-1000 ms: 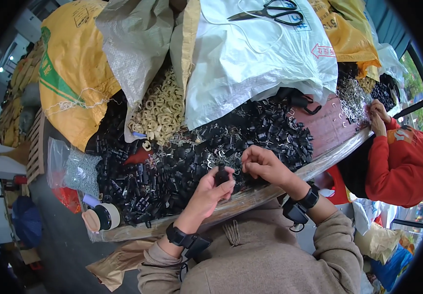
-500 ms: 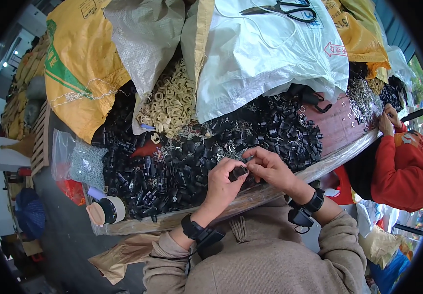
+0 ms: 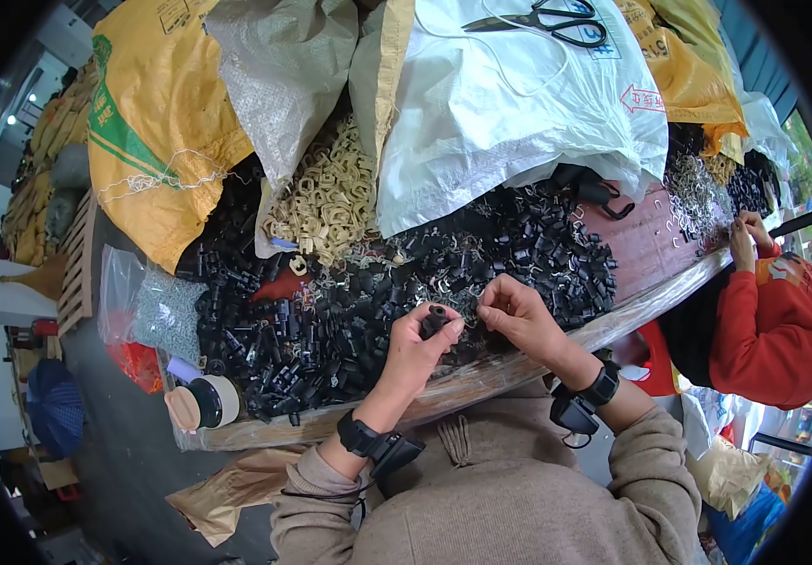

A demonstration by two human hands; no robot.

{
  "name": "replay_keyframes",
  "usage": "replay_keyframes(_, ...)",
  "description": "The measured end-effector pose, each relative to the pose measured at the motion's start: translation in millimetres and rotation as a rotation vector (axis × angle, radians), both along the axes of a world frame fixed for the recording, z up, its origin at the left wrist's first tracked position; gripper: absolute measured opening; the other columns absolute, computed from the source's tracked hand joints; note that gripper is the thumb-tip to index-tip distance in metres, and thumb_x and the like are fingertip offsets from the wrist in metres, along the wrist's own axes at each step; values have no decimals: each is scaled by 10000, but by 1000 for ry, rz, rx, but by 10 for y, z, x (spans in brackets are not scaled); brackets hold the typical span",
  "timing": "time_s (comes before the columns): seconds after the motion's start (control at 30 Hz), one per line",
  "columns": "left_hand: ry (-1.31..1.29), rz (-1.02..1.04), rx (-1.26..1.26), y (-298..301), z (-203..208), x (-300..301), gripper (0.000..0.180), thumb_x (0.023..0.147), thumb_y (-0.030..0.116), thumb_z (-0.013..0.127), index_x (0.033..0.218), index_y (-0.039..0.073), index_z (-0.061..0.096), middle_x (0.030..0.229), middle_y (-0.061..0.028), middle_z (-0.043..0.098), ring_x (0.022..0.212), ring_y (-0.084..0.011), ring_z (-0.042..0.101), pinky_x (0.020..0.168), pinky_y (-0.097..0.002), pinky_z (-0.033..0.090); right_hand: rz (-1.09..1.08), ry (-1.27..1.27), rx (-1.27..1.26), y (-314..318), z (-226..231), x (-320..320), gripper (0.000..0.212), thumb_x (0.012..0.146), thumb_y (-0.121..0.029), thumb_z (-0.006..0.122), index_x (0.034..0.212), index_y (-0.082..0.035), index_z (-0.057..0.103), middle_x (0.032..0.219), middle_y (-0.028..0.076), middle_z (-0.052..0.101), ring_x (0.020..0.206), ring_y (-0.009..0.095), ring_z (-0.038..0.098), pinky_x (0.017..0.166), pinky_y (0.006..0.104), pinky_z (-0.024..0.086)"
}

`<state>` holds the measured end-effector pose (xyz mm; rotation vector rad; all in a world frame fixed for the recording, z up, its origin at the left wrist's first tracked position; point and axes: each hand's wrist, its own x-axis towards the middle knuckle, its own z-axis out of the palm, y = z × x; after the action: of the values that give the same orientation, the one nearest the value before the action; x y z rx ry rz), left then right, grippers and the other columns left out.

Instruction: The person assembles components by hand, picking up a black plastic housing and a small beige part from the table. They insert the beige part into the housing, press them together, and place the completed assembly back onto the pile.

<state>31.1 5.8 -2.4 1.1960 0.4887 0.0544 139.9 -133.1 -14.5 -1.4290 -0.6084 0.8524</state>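
Observation:
My left hand (image 3: 412,354) is closed round a small black cylindrical plastic part (image 3: 433,321), whose round hollow-looking end points up and away from me. A short way to its right, my right hand (image 3: 522,323) has thumb and forefinger pinched together. Something tiny may be between those fingertips, but it is too small to make out. Both hands hover over the near side of a heap of black plastic parts (image 3: 349,348). Small silvery metal clips (image 3: 439,280) lie scattered among the heap, just beyond my hands.
Cream ring-shaped pieces (image 3: 323,202) spill from a sack. Scissors (image 3: 556,21) lie on a white sack (image 3: 509,122). At the left stand a lidded cup (image 3: 206,403) and a bag of small grey pieces (image 3: 168,315). A person in red (image 3: 768,325) works at the right.
My right hand has drawn slightly away from the black part. My left hand has shifted a little left and tipped the part so its end faces up.

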Motion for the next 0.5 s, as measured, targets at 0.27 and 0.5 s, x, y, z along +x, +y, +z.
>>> replay_keyframes(0.27,45,44,-293,12,33,-6,121,749,105,603,838,51,541,696,-3,531,625,-86,502,539,-199,380,-39,-202,-122,64,99,-5,76,800,-41,520,852,-34,465,717,16,527,600,48,481,528,188,402)
replay_keyframes(0.5,75,21,-344,14,38,-20,121,755,125,600,839,60,543,705,-3,533,630,-93,505,549,-207,386,10,-561,-113,63,352,-22,107,772,-3,524,875,-18,500,701,50,521,614,102,518,529,242,419)
